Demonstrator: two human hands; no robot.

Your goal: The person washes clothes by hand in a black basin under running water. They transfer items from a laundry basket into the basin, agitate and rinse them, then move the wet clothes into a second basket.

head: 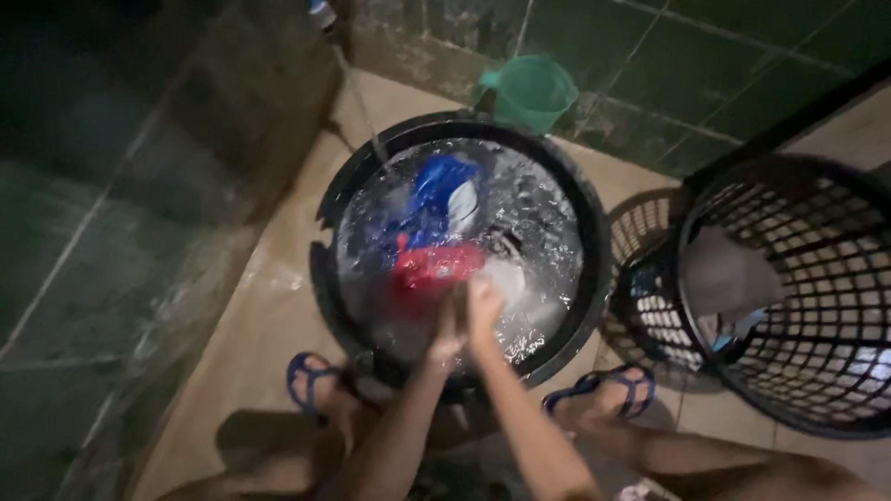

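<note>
Both hands were plunged together into a round black wash basin (325, 278) full of water: the left hand (446, 332) and the right hand (484, 304) sat side by side, touching, closed on a red garment (429, 269) at the near side of the basin. A blue-and-white garment (445, 190) floated just beyond the red one. A thin stream of water (364, 107) fell into the far left of the basin. A green plastic pitcher (531, 90) stood behind the basin against the green tiled wall (705, 74). Two dark mesh laundry baskets (817, 306) stood to the right, cloth inside. Blue sandals (308, 378) flanked the basin on the floor.
</note>
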